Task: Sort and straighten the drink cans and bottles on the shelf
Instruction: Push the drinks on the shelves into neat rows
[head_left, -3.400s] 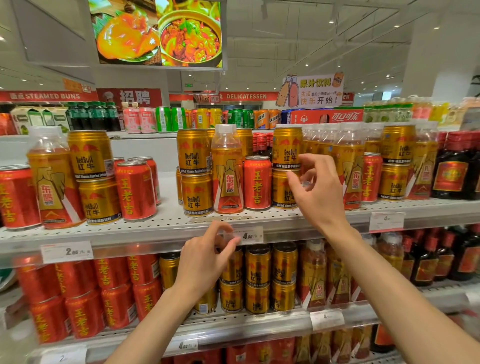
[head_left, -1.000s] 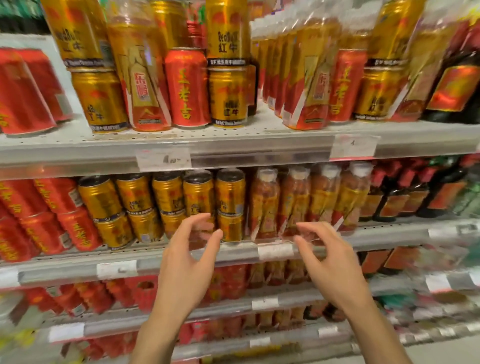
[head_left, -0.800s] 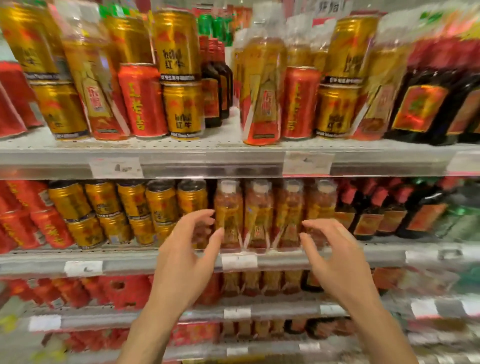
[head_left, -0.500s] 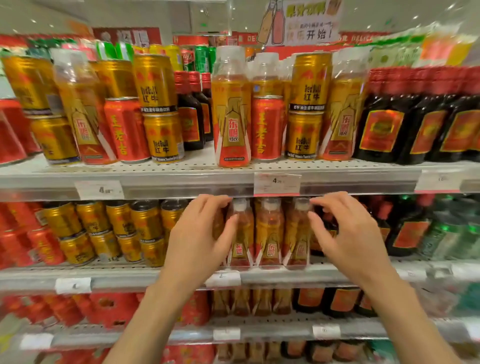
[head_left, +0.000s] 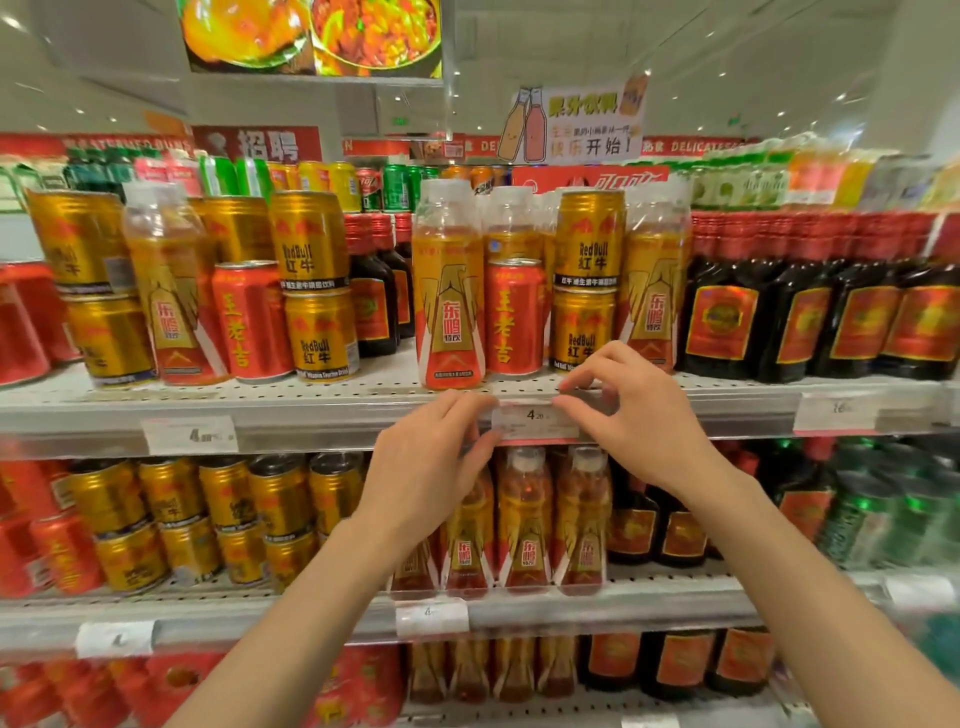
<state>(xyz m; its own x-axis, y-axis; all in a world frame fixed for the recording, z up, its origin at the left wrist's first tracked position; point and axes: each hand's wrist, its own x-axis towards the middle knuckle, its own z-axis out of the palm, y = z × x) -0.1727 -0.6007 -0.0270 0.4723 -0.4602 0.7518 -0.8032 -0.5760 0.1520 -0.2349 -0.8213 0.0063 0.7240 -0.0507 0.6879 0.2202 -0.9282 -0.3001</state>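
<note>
Left hand and right hand, fingers loosely curled, flank the "4.20" price tag on the front edge of the upper shelf; I cannot tell whether either pinches it. Just behind that edge stand an orange bottle, a red can and stacked Red Bull cans. Dark bottles fill the shelf's right end.

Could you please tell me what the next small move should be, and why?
Probably raise the right hand to the red can: it stands between an orange bottle and stacked gold cans, while the left hand and right are at the price tag, holding no drink.
</note>
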